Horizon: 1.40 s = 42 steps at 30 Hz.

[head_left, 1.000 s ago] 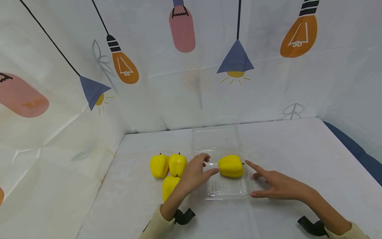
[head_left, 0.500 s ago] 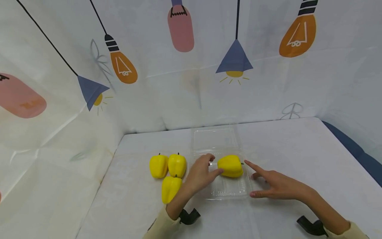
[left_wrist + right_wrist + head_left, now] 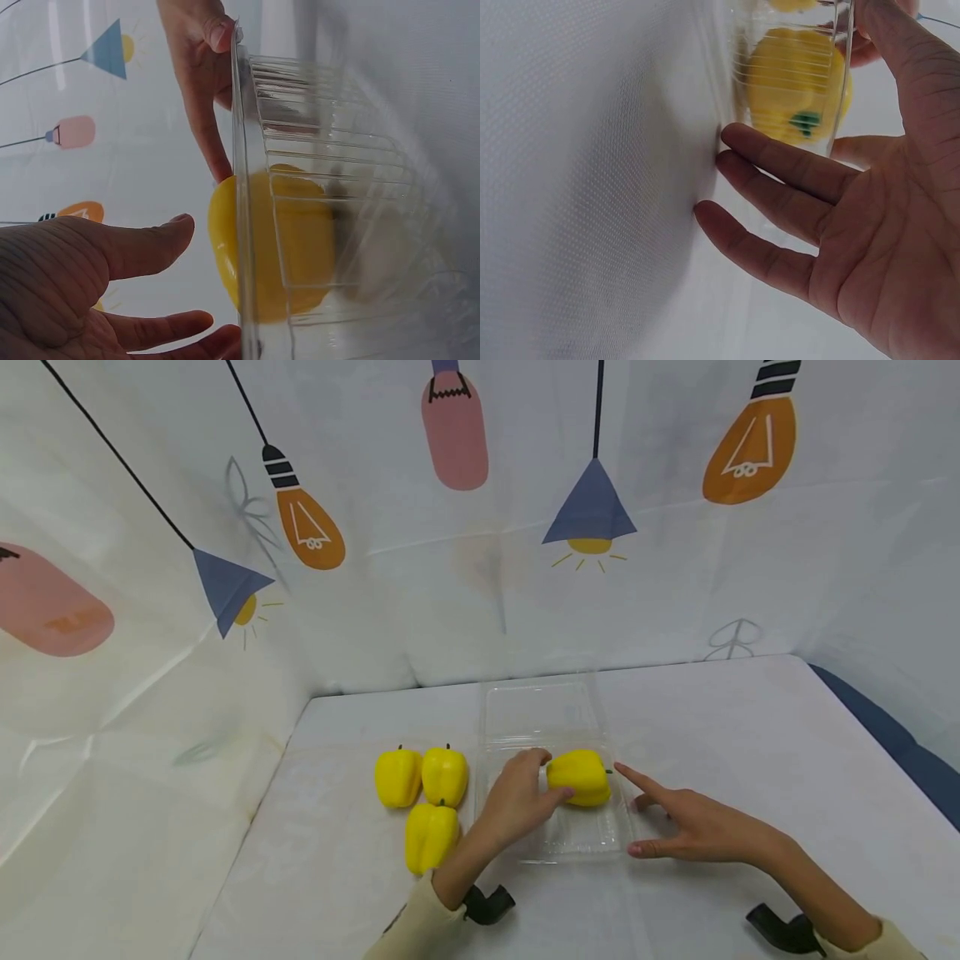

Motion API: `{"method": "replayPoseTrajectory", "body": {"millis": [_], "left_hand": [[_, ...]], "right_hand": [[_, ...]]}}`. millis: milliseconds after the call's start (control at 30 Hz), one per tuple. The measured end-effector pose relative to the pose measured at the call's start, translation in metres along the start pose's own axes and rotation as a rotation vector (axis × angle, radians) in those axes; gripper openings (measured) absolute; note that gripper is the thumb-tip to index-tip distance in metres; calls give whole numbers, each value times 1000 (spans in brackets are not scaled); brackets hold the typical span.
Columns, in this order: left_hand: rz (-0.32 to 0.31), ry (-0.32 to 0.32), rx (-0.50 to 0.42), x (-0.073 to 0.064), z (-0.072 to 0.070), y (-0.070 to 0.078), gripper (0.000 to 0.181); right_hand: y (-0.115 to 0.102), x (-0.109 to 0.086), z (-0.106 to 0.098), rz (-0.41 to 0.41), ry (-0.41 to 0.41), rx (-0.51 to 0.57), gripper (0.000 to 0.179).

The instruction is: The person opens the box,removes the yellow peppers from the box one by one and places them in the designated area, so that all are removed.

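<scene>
A yellow bell pepper (image 3: 581,778) lies on its side in the clear plastic clamshell box (image 3: 581,845), its stem pointing right. Over the box's left part, my left hand (image 3: 519,802) reaches toward the pepper with thumb and fingers spread. The left wrist view shows a gap between that thumb and the pepper (image 3: 296,247). My right hand (image 3: 693,827) stays at the box's right side, index finger stretched toward the stem. In the right wrist view several extended fingertips (image 3: 739,135) meet the white tabletop beside the box wall.
Three more yellow bell peppers (image 3: 442,777) stand in a cluster left of the box. The box's lid (image 3: 540,710) lies folded back toward the wall. A white printed sheet (image 3: 450,585) hangs behind the table (image 3: 720,718). Black curved pieces sit at both wrists.
My left hand has moved right across the box, bringing its thumb and fingers nearer the pepper inside. The right hand has stayed in place, and the peppers have not moved.
</scene>
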State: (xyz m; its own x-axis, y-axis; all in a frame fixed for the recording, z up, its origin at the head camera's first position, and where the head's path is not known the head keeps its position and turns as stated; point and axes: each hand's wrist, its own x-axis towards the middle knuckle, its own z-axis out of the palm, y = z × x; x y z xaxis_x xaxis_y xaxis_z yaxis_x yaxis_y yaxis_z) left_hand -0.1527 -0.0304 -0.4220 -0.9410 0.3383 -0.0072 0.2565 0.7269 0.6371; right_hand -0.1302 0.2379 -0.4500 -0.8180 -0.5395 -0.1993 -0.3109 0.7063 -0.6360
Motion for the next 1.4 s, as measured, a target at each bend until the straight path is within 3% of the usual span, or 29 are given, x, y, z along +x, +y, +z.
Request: {"method": "replayPoseTrajectory", "body": {"millis": [267,533,1067,1400], "left_hand": [[-16,-17,25,5,6,3,60],[23,-14,71,8,9,6,58],[35,-20,92,11,14,7,54],[4,-37,94,11,16,6,62]], "right_hand": [[2,-1,1,-2,3,-2,99],[2,0,2,-9,9,-10,99],[2,0,2,-6,17,-21,100],[0,0,2,18,11,-22,100]]}}
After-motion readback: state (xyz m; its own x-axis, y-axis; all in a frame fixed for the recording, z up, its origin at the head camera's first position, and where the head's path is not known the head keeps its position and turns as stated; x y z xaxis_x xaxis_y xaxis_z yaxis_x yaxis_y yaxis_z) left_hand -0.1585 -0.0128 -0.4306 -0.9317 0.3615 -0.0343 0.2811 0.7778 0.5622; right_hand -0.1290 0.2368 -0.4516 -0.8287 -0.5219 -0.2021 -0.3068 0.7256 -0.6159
